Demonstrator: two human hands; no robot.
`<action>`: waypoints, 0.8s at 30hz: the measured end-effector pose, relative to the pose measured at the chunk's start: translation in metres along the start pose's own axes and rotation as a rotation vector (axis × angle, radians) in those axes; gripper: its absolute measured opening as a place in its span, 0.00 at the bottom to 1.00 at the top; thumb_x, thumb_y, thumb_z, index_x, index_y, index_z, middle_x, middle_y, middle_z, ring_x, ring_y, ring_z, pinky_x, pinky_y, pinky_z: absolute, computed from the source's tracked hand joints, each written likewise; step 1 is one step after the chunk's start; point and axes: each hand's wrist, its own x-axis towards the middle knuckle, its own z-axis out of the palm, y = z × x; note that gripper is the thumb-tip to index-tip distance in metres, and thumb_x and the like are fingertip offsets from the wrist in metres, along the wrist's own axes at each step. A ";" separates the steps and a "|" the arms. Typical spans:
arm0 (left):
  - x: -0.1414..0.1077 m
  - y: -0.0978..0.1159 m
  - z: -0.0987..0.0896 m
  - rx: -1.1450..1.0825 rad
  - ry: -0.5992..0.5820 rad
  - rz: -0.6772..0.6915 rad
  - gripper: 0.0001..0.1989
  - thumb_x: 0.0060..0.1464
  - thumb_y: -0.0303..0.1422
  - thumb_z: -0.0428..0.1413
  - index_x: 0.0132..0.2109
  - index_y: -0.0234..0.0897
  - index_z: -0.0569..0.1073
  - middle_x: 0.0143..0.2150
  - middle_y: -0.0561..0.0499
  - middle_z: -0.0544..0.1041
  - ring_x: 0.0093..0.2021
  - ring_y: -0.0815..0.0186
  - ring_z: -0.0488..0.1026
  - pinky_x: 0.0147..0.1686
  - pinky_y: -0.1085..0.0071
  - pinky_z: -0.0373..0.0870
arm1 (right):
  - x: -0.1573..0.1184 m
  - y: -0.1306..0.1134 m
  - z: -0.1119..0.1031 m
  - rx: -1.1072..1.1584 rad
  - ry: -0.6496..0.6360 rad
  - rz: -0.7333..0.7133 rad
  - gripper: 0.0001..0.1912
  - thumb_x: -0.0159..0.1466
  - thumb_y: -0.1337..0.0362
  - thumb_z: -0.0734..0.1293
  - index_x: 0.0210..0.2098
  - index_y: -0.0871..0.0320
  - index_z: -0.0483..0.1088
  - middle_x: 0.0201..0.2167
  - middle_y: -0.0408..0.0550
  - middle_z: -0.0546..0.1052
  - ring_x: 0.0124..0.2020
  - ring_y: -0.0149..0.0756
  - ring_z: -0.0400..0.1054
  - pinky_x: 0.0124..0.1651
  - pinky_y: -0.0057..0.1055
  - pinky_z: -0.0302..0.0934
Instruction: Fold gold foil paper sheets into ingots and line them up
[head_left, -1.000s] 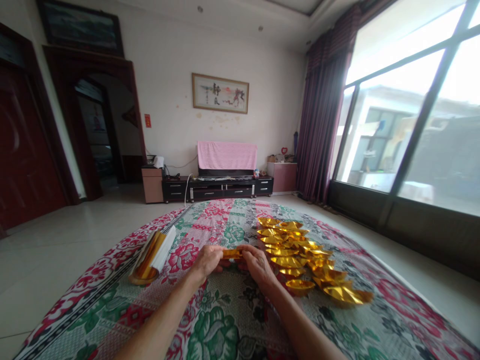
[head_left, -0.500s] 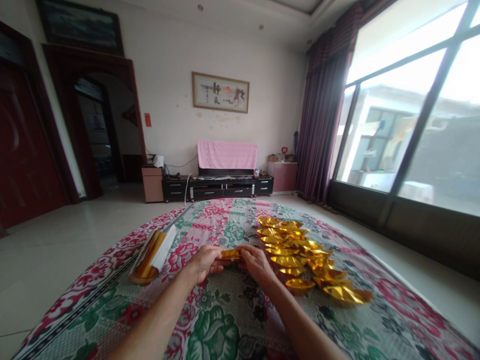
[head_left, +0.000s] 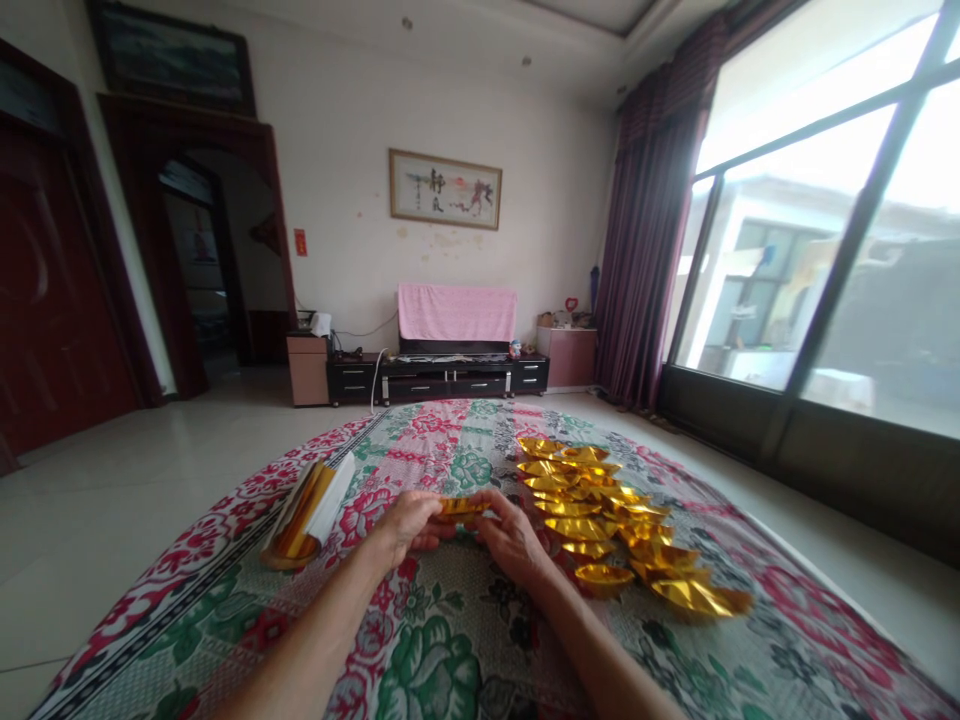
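Note:
Between my two hands, over the middle of the table, is a narrow folded strip of gold foil paper [head_left: 463, 507]. My left hand [head_left: 409, 525] pinches its left end between thumb and fingers. At the right end, my right hand [head_left: 508, 530] grips it the same way. To the right of my hands, folded gold paper ingots [head_left: 581, 528] lie in two rough columns, boat-shaped with pointed ends. On the left lies a curled stack of gold foil sheets [head_left: 304, 520] with white backing, apart from my left hand.
A flowered cloth [head_left: 427, 660] in red, green and grey covers the round table. Beyond it, against the wall, stands a black TV cabinet [head_left: 442, 385] with a pink cloth [head_left: 457, 312] above. A large window [head_left: 795, 280] and a purple curtain [head_left: 637, 240] are at the right.
My fingers have shifted slightly on the gold paper strip, which shows a little more of its face. The whole view has moved a touch; the ingots and the sheet stack stay put.

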 end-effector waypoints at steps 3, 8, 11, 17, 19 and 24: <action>0.000 -0.001 0.000 0.002 -0.004 0.015 0.17 0.43 0.30 0.54 0.43 0.33 0.73 0.32 0.49 0.79 0.30 0.66 0.75 0.23 0.78 0.65 | 0.000 -0.002 0.001 0.000 0.027 0.025 0.10 0.54 0.61 0.61 0.33 0.58 0.67 0.20 0.40 0.70 0.21 0.26 0.62 0.23 0.21 0.56; -0.004 0.002 0.003 0.000 -0.016 0.038 0.16 0.42 0.30 0.54 0.41 0.31 0.75 0.31 0.48 0.78 0.30 0.68 0.75 0.23 0.80 0.64 | 0.004 -0.003 0.002 0.156 0.103 0.066 0.26 0.54 0.54 0.62 0.50 0.57 0.61 0.36 0.47 0.73 0.31 0.33 0.69 0.30 0.28 0.65; -0.004 0.001 0.004 0.073 -0.038 0.049 0.16 0.43 0.30 0.54 0.41 0.32 0.76 0.32 0.47 0.79 0.29 0.68 0.75 0.20 0.81 0.60 | 0.007 0.002 0.002 0.117 0.123 0.103 0.25 0.54 0.53 0.62 0.47 0.60 0.65 0.33 0.48 0.74 0.29 0.33 0.68 0.28 0.28 0.64; 0.001 -0.005 0.004 0.216 0.016 0.114 0.15 0.43 0.30 0.53 0.40 0.34 0.77 0.29 0.48 0.79 0.29 0.67 0.74 0.18 0.81 0.58 | 0.010 0.011 0.000 -0.127 0.167 0.046 0.17 0.54 0.60 0.60 0.38 0.61 0.72 0.22 0.42 0.72 0.20 0.28 0.62 0.23 0.23 0.57; 0.000 -0.004 0.005 0.225 0.040 0.116 0.15 0.43 0.29 0.54 0.40 0.34 0.77 0.28 0.48 0.78 0.30 0.66 0.74 0.19 0.80 0.59 | 0.010 0.012 -0.001 -0.194 0.165 0.018 0.16 0.52 0.63 0.59 0.36 0.61 0.73 0.20 0.41 0.71 0.19 0.27 0.61 0.23 0.23 0.56; 0.001 -0.003 0.008 0.140 0.072 0.110 0.15 0.41 0.26 0.55 0.39 0.30 0.77 0.30 0.46 0.79 0.32 0.66 0.74 0.25 0.78 0.64 | 0.010 0.011 -0.002 -0.281 0.185 -0.009 0.16 0.51 0.66 0.58 0.34 0.58 0.74 0.20 0.41 0.73 0.22 0.30 0.63 0.26 0.24 0.57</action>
